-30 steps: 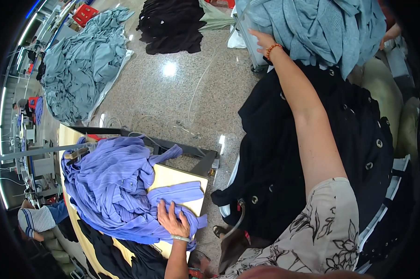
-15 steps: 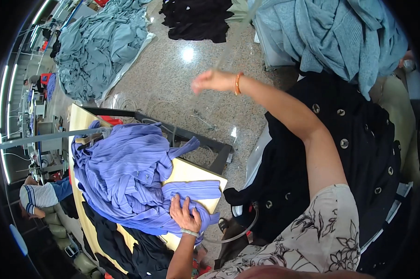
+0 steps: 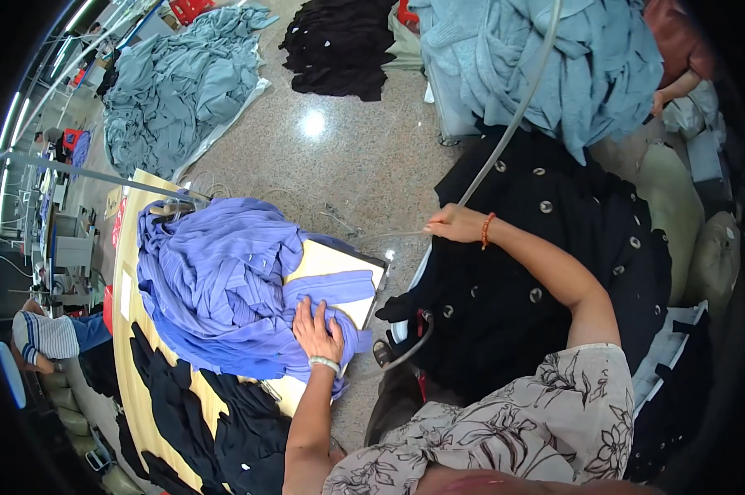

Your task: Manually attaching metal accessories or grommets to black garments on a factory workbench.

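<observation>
The fingers of the left hand are outstretched and slightly spread, pressing flat on the lavender rib-knit cloth near the worktable's corner without closing on it. The fingers of the right hand are curled together over the floor, and look closed on a pale flexible hose that slants down from the top edge. A thin, faint line runs left from those fingertips; whether it belongs to the hose, I cannot tell.

Just beyond the left fingertips, a ribbed lavender strip lies straight and smooth on the pale worktable. It is the only part laid out neatly; the rest is bunched in a loose heap on the tabletop, so most of the lavender cloth appears left to straighten. Nothing shows whether any piece is finished.

Nearer the person, rumpled black garments lie on the same worktable, untouched by either hand. To the right, under the right forearm, spreads a large mass of black fabric with metal rings; a curved tube shows at its near edge.

Farther out, a bulky grey-blue knit pile stands at the upper right, beside a co-worker in a reddish top. Across the speckled floor are a dark pile and a broad grey-green heap. At far left is someone in a striped shirt.
</observation>
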`<state>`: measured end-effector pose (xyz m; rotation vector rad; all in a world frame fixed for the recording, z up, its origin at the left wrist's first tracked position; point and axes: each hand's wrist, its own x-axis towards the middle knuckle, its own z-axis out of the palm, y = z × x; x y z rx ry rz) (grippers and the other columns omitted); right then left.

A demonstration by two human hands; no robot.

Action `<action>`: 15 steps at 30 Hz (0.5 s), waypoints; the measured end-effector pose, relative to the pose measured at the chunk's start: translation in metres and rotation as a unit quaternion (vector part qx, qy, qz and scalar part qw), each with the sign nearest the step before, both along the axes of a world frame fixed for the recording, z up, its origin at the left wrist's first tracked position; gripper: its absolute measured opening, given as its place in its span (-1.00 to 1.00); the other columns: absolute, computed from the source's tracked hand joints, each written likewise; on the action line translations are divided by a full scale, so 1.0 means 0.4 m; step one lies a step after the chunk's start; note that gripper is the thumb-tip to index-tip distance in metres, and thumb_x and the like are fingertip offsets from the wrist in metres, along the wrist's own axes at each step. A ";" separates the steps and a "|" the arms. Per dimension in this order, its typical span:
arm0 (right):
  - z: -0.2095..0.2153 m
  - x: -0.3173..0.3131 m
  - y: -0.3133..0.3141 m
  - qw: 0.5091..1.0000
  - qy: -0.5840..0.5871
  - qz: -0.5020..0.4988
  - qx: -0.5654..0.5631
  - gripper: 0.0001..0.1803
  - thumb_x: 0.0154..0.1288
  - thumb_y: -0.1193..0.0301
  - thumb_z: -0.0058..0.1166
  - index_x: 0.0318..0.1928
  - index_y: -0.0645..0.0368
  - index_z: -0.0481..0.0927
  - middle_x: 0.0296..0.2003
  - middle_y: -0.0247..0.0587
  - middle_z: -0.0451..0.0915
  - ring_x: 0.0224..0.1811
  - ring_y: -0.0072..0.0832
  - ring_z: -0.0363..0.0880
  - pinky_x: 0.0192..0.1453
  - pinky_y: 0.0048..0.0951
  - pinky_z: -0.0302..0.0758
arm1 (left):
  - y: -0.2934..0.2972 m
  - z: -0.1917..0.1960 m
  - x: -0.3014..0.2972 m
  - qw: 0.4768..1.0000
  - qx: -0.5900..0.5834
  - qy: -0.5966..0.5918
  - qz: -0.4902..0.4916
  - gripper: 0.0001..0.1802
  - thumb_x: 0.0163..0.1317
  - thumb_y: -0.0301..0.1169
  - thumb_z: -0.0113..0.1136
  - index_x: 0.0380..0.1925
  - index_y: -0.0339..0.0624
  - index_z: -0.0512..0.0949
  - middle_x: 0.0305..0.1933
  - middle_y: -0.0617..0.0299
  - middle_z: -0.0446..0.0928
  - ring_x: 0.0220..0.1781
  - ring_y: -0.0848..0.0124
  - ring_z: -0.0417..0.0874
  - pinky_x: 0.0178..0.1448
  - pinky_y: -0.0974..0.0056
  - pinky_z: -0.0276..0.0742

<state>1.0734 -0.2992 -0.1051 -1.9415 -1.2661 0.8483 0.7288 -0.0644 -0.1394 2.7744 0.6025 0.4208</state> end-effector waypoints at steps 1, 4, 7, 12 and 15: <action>0.020 -0.030 -0.019 1.000 0.005 -0.014 -0.013 -0.56 0.36 0.20 -0.05 -0.50 0.35 0.43 -0.61 0.10 0.40 -0.55 -0.12 0.43 -0.35 -0.17 0.35 | 0.000 -0.003 -0.001 1.000 -0.001 -0.004 0.000 -0.55 0.14 -0.32 0.10 0.08 -0.07 0.50 0.33 -0.05 0.31 0.37 -0.06 0.26 0.41 -0.09 0.10; 0.129 -0.156 -0.041 0.998 0.031 -0.046 0.013 -0.61 0.38 0.23 -0.06 -0.43 0.36 0.49 -0.56 0.11 0.47 -0.50 -0.15 0.49 -0.32 -0.20 0.40 | 0.010 -0.012 -0.014 1.000 0.004 -0.024 0.000 -0.54 0.16 -0.30 0.11 0.10 -0.06 0.49 0.34 -0.02 0.31 0.38 -0.03 0.26 0.41 -0.08 0.10; 0.273 -0.302 -0.059 0.997 0.047 -0.045 0.037 -0.65 0.41 0.26 -0.06 -0.31 0.34 0.55 -0.52 0.06 0.53 -0.48 -0.30 0.53 -0.30 -0.31 0.44 | 0.003 -0.006 -0.018 0.999 -0.011 -0.039 0.003 -0.43 0.15 -0.24 0.14 0.20 -0.12 0.40 0.35 -0.01 0.30 0.41 -0.03 0.23 0.42 -0.09 0.06; 0.414 -0.453 -0.112 1.000 0.003 -0.020 0.003 -0.64 0.41 0.22 -0.04 -0.36 0.26 0.61 -0.53 0.00 0.57 -0.49 -0.11 0.55 -0.32 -0.22 0.46 | -0.192 0.181 0.103 0.944 -0.186 -0.145 -0.231 0.01 -0.14 -0.19 0.48 0.33 -0.27 0.21 0.34 -0.18 0.26 0.42 -0.18 0.17 0.46 -0.11 0.03; 0.478 -0.503 -0.108 0.999 0.008 0.039 -0.016 -0.66 0.38 0.22 -0.03 -0.32 0.23 0.64 -0.52 0.00 0.59 -0.45 -0.10 0.58 -0.30 -0.23 0.48 | -0.307 0.262 0.117 0.877 -0.266 -0.178 -0.359 -0.17 -0.06 -0.34 0.40 0.27 -0.23 0.31 0.25 -0.06 0.38 0.32 -0.09 0.33 0.40 -0.12 0.16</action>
